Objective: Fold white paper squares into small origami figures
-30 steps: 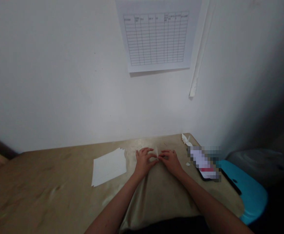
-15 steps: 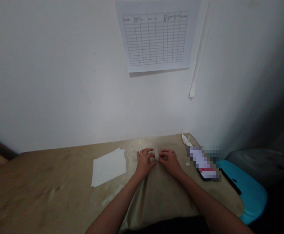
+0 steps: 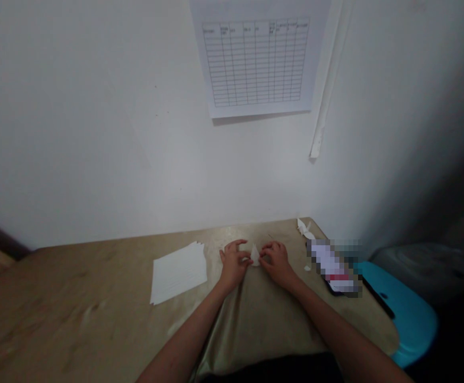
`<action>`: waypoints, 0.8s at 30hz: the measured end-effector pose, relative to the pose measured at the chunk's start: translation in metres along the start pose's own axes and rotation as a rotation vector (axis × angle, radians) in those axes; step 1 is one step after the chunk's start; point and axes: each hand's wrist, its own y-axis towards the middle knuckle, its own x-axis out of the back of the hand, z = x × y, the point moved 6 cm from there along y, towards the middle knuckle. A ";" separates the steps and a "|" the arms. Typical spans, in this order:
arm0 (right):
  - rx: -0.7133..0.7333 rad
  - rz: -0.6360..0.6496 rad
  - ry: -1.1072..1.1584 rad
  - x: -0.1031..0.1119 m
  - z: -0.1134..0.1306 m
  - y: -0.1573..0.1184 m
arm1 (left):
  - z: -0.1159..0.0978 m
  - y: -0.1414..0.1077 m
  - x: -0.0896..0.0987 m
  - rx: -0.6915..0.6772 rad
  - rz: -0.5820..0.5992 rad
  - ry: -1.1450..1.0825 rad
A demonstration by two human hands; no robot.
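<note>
Between my hands is a small white piece of folded paper [image 3: 255, 256], pointed at its top, just over the table. My left hand [image 3: 235, 261] pinches its left side between thumb and fingers. On the other side, the fingertips of my right hand [image 3: 275, 259] close on its right edge, with the fingers curled. To the left of my left hand lies a fanned stack of white paper sheets [image 3: 179, 274]. A tiny white paper scrap [image 3: 307, 268] rests to the right of my right hand.
The table [image 3: 112, 298] has a brownish cover and meets a white wall. Folded white paper pieces [image 3: 304, 229] lie at its back right corner, beside a phone [image 3: 333, 268] blurred by pixels. A blue stool [image 3: 411, 308] stands past the right edge. A printed chart [image 3: 258, 64] hangs above.
The folded paper now shows its pointed shape more plainly, lying flatter toward me. The fingers of both hands have shifted slightly around it.
</note>
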 end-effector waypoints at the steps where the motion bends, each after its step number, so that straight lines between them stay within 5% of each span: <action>1: 0.000 -0.003 -0.001 0.000 0.000 0.000 | 0.001 0.000 0.000 0.000 -0.003 0.005; 24: 0.030 -0.002 0.112 0.009 -0.003 0.005 | 0.005 -0.001 0.002 -0.005 -0.076 -0.038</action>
